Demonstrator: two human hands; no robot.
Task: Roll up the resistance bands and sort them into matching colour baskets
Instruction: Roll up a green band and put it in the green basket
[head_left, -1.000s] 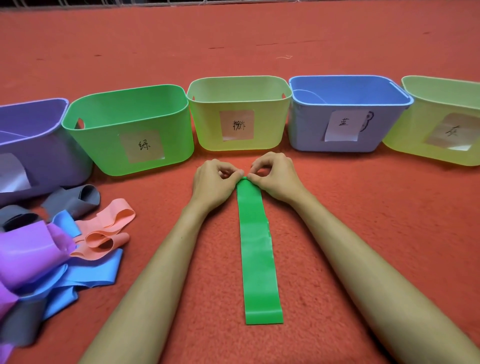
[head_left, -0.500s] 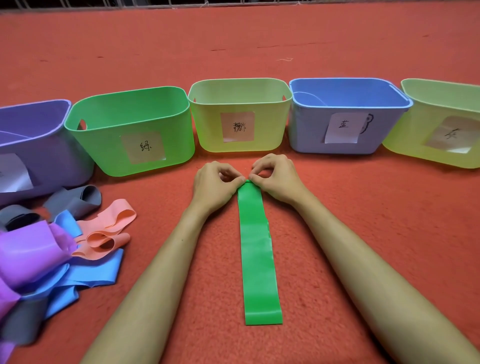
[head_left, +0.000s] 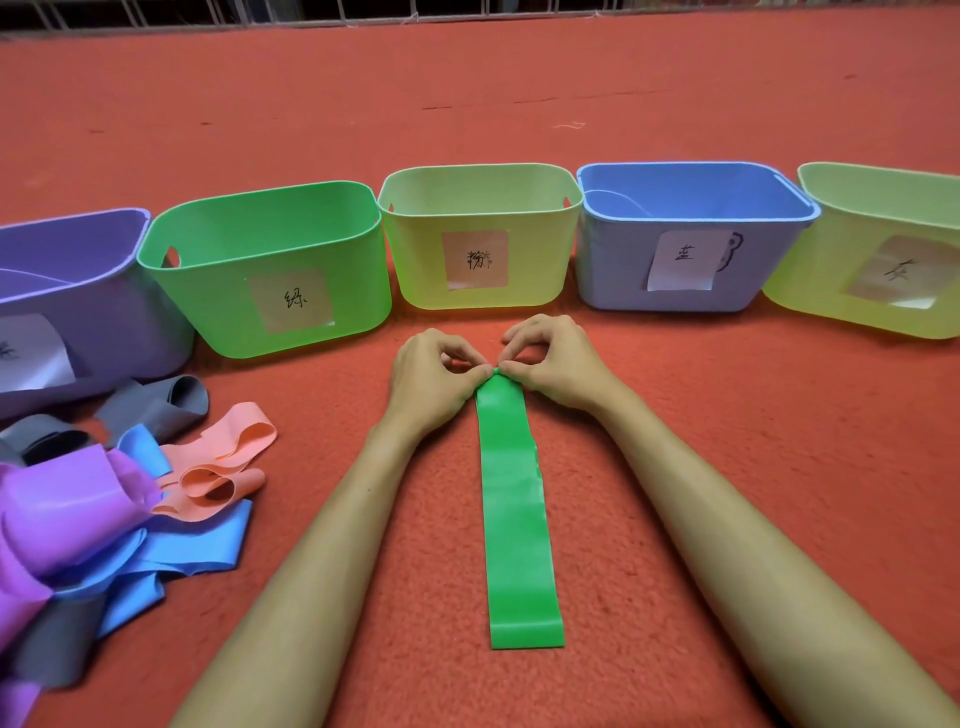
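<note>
Pinching the far end of the green band (head_left: 515, 519), left hand (head_left: 431, 382) and right hand (head_left: 558, 366) meet fingertip to fingertip. Rest of band lies flat on the red floor (head_left: 727, 467) between the forearms. Just beyond, to the left: green basket (head_left: 208, 301); loose bands (head_left: 104, 519) piled far left.

– how many baskets?
– five: one purple basket (head_left: 130, 322), one green basket (head_left: 208, 296), one blue basket (head_left: 613, 275), and two yellowish ones, the middle basket (head_left: 415, 265) and the end basket (head_left: 810, 291). five paper labels (head_left: 474, 258), one apiece.
– and bands?
– one green band (head_left: 519, 519) laid out alone; the heap (head_left: 78, 509) is too tangled to count. two hands, left hand (head_left: 431, 379) and right hand (head_left: 561, 364).
</note>
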